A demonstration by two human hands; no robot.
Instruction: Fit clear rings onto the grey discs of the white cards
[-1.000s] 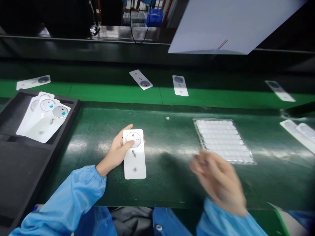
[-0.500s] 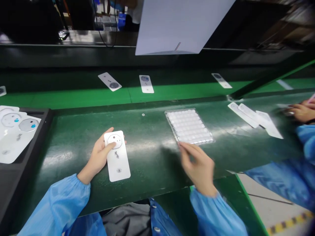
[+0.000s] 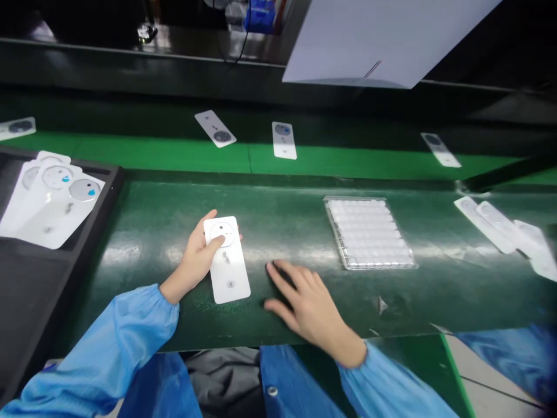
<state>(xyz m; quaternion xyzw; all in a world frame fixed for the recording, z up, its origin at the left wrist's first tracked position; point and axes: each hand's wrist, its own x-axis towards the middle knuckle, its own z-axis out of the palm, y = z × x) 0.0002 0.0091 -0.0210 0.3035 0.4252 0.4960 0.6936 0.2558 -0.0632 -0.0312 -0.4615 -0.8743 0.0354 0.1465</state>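
Note:
My left hand (image 3: 195, 258) is closed on a white phone back cover (image 3: 230, 273), its thumb lying over the round camera area at the top. The cover has rounded corners, dark printed characters and a small round mark near its lower end. My right hand (image 3: 308, 305) is just right of the cover, palm down over the green bench (image 3: 152, 232), fingers apart and slightly blurred. Nothing shows in it. To its upper right lies a clear plastic tray (image 3: 343, 258) with rows of small white pieces.
At left, a black tray (image 3: 32, 273) holds several white covers (image 3: 65, 212) with blue tabs. Other covers lie on the bright green strip behind the bench, including one (image 3: 284, 140) near the middle. More covers (image 3: 487, 223) overlap at right. A white panel (image 3: 369, 40) hangs overhead.
My right hand has left the tray's near corner, moved left towards the cover, and its fingers have spread. My left hand keeps the cover. The view has shifted; the co-worker's hand at right is out of sight.

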